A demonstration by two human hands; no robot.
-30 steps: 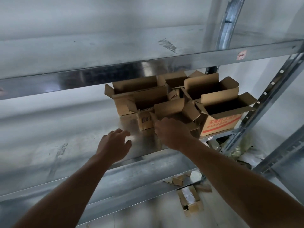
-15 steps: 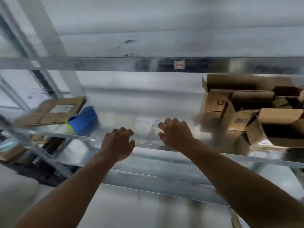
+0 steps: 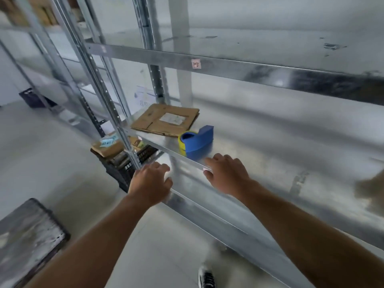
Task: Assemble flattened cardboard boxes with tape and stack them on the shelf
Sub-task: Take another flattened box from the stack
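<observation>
Since 0.5 s ago the view has swung left: the assembled boxes have left the frame, and the flattened cardboard (image 3: 166, 120) now lies mid-frame, flat on the shelf (image 3: 270, 163) near its left upright. Blue tape dispenser (image 3: 196, 142) stands just beside it, toward lower right, close to the shelf's front edge. Right hand (image 3: 226, 175) is just below the dispenser in frame, over that edge, fingers loosely curled, holding nothing; contact with the edge cannot be told. Left hand (image 3: 150, 183) is left of it, in front of the shelf, likewise loose and empty. 1 blurred brown shape (image 3: 369, 192) at right edge, possibly a box. Black crate (image 3: 120, 169) holding cardboard stands on the floor, left of centre. 1 shoe (image 3: 205, 279) at bottom.
</observation>
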